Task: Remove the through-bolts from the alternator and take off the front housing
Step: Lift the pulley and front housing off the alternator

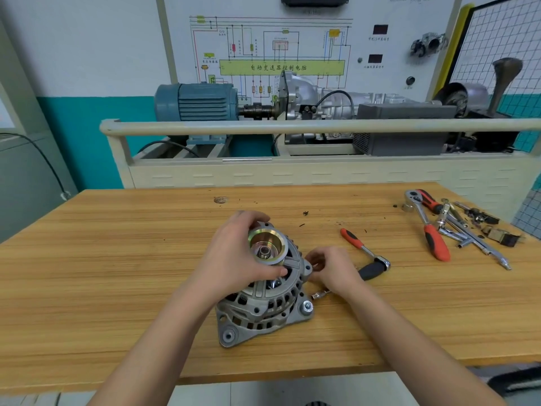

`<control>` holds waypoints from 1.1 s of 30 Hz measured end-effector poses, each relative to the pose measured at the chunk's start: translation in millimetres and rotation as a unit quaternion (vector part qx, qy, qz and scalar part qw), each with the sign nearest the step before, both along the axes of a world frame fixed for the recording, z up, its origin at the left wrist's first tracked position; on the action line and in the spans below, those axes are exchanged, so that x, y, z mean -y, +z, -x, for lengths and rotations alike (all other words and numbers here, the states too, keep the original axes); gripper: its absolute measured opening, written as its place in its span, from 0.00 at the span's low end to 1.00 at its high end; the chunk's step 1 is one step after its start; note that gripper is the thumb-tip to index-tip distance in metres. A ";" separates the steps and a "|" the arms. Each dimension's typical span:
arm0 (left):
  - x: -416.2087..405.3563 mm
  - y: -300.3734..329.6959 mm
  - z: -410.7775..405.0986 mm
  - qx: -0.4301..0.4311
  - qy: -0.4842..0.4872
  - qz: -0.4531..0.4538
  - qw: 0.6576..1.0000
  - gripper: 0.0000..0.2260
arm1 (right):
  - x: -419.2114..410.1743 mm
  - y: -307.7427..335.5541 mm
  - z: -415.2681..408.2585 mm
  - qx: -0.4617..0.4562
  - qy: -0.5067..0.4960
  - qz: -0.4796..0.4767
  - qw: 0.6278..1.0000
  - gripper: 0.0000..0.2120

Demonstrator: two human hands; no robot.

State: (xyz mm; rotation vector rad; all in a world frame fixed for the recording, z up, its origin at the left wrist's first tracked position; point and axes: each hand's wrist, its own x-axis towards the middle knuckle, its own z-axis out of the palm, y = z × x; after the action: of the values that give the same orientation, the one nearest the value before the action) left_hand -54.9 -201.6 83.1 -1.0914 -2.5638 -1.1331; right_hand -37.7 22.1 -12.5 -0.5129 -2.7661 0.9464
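From the head camera, we see the alternator (pixel 265 291) sitting near the middle of the wooden bench (pixel 117 273), with its gold pulley (pixel 265 246) facing up and a little away from us. So its long line, the shaft, points up, and the bolts we want run the same way, down through the body.

Our left hand (pixel 237 259) rests on top of the alternator. Its fingers curl round the pulley and the thumb presses on the front housing (pixel 281 284), holding the whole thing firm.

Our right hand (pixel 329 269) is just beside the alternator, on its right. The fingers are curled in close by the ear (pixel 307 267) at the right edge. They look like they pinch something small there, maybe a bolt head, but it is too hidden for us to be sure.

The right hand is nearer to that bolt spot, so we think it should do the turning and pull straight up along the shaft line, while the left hand keeps hold.

A small socket piece (pixel 319 295) lies on the bench just under the right wrist. A ratchet with a red handle (pixel 366 252) lies close by on the right. More tools (pixel 456 227) lie well apart at the far right of the bench.
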 end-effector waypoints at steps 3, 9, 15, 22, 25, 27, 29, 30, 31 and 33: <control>4.4 -3.7 -0.1 0.001 0.001 -0.009 1.000 0.40 | 3.3 17.2 -4.4 -0.041 -0.021 0.025 0.999 0.19; 8.3 -15.2 -3.7 0.015 0.010 -0.101 0.995 0.38 | 42.2 78.9 -33.8 -0.282 0.071 0.160 0.943 0.10; 18.8 -9.1 3.0 0.100 -0.091 -0.161 0.978 0.42 | 62.8 82.1 -44.5 -0.159 0.279 0.159 0.934 0.37; 16.9 12.2 11.1 0.130 -0.141 -0.205 0.960 0.37 | 70.9 84.5 -36.5 -0.282 0.267 0.253 0.886 0.36; 12.7 14.1 14.2 0.119 -0.149 -0.189 0.963 0.39 | 70.8 84.5 -34.6 -0.295 0.255 0.250 0.886 0.37; 9.4 14.8 16.7 0.103 -0.150 -0.179 0.967 0.40 | 69.3 84.7 -33.7 -0.305 0.240 0.253 0.886 0.37; 4.1 18.9 21.2 0.084 -0.146 -0.168 0.971 0.39 | 65.9 87.6 -31.4 -0.320 0.222 0.259 0.884 0.36; 0.0 22.1 24.8 0.070 -0.138 -0.164 0.974 0.39 | 63.2 89.7 -29.2 -0.329 0.210 0.265 0.882 0.35; -4.9 25.6 29.1 0.056 -0.125 -0.163 0.977 0.38 | 60.0 91.6 -26.5 -0.339 0.191 0.272 0.880 0.33; -17.9 32.0 39.1 0.037 -0.100 -0.148 0.983 0.34 | 51.6 92.6 -18.7 -0.347 0.135 0.297 0.879 0.31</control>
State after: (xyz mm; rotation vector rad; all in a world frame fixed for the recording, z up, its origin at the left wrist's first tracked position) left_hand -94.0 -183.7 115.0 -1.2708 -2.2730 -1.5710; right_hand -19.0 -29.5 80.1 0.1565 -1.8940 1.6589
